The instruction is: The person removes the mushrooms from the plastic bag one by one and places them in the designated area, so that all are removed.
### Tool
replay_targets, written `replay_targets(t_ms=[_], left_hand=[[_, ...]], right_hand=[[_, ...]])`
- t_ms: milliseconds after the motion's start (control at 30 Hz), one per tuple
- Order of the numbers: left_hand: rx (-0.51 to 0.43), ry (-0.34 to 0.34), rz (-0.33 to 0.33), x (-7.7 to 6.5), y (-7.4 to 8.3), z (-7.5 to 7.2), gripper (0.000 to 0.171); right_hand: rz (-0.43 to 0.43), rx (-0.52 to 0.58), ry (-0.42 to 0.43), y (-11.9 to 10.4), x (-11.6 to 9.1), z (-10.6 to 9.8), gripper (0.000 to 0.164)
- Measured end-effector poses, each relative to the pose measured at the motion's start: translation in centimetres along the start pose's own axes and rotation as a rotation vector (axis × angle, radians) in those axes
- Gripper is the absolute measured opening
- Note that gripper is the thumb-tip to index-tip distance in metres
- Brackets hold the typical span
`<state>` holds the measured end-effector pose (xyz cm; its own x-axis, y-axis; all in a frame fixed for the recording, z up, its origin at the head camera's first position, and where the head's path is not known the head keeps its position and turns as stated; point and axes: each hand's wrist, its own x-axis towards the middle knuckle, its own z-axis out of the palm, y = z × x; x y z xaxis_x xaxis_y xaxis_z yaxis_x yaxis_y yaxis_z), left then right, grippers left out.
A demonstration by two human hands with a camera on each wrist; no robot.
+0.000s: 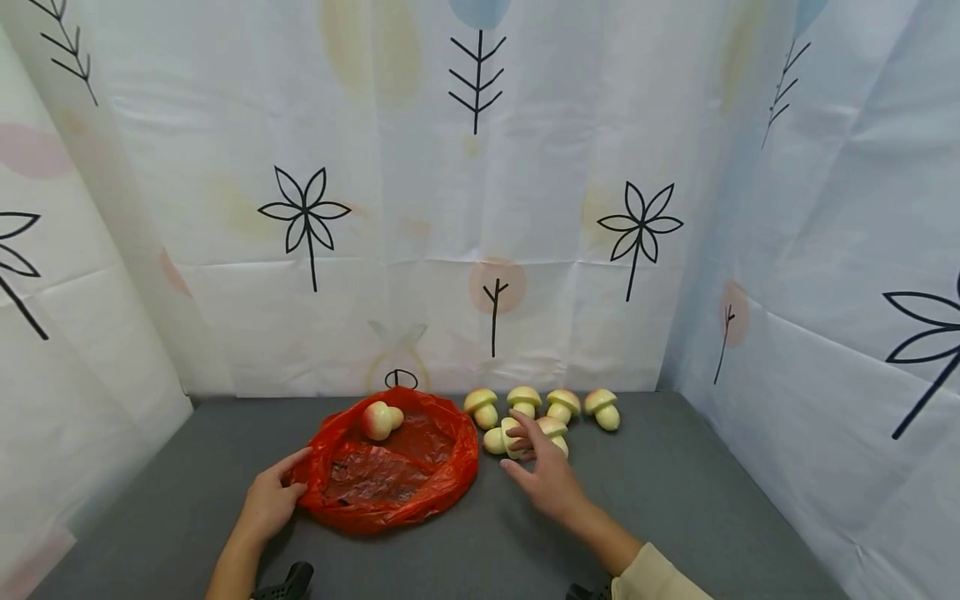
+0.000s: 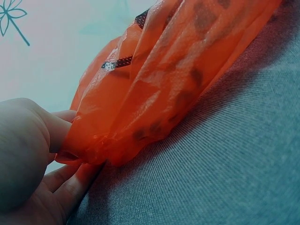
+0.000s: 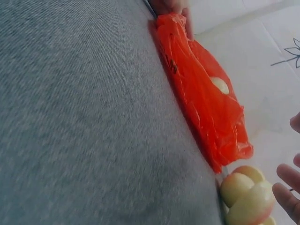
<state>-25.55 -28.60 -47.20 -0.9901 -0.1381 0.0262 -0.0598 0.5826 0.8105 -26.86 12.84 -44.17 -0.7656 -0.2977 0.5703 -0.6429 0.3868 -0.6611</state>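
Note:
A red plastic bag (image 1: pixel 467 471), its mouth spread wide, lies on the grey table with one toy mushroom (image 1: pixel 380 421) inside. At its left side my left hand (image 1: pixel 268 502) pinches the rim between thumb and fingers; the left wrist view shows the thin bag (image 2: pixel 136 98) between them. My right hand (image 1: pixel 553 482) reaches over the front mushrooms (image 1: pixel 495 441), fingers spread and partly hiding them. In the right wrist view a gap shows between its fingers (image 3: pixel 287 199) and the mushrooms (image 3: pixel 251 204); it holds nothing.
Several cream mushrooms with reddish tints, such as the rightmost one (image 1: pixel 602 409), stand along the table's back, right of the bag. A patterned white curtain (image 1: pixel 420 208) hangs behind the grey table (image 1: pixel 660 500) and along both sides.

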Motion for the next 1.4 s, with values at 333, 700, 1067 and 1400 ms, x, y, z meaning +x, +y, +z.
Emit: replay_targets(t_ms=[333,700,1067,1400], left_hand=[[0.002,0.010,-0.001,0.0,0.0,0.0,0.058],[0.005,0.014,0.007,0.0,-0.2,0.0,0.058],[-0.006,0.013,0.011,0.0,-0.3,0.0,0.058],[0.008,0.024,0.024,0.0,0.0,0.0,0.057]], right_hand=[[-0.058,0.046,-0.062,-0.7,2.0,2.3,0.065],[-0.063,0.055,-0.122,-1.6,4.5,4.7,0.061],[0.132,0.098,-0.174,-2.8,6.9,7.2,0.055],[0.271,0.115,-0.189,-2.3,8.9,9.6,0.054]])
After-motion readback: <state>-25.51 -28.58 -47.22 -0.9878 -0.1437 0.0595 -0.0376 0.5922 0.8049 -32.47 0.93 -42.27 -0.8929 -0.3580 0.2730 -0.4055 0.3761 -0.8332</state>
